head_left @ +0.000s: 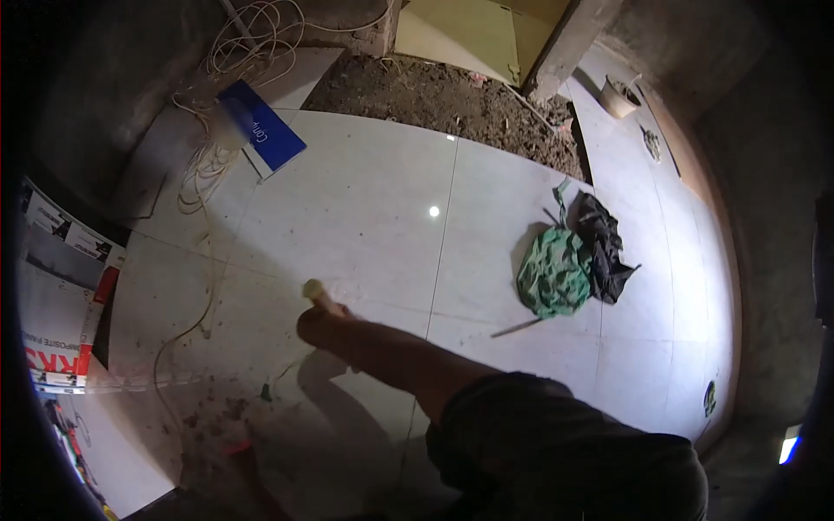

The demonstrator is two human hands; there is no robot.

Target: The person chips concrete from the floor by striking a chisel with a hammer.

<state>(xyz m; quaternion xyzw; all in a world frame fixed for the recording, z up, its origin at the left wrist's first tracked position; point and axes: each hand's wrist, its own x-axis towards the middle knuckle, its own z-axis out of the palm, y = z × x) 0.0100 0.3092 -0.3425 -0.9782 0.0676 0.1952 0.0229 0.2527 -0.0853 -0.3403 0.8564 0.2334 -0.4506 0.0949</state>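
Observation:
My right hand (321, 326) is closed in a grip above the tiled floor (373, 217), left of centre. Out of it sticks a short pale tool with a rounded yellowish end (313, 289); its exact kind is unclear. Pale smears mark the tile beside it. My right arm, in a dark sleeve, reaches in from the lower right. I cannot see my left hand. A small red thing (237, 448) at the lower left is too dark to name.
A thin cable (208, 286) runs from coils at the upper left, near a blue board (268, 132). Green cloth (554, 273) and black cloth (601, 243) lie right. Bare soil (434, 100) and a bucket (618, 98) are at the back; printed panels (61, 304) stand left.

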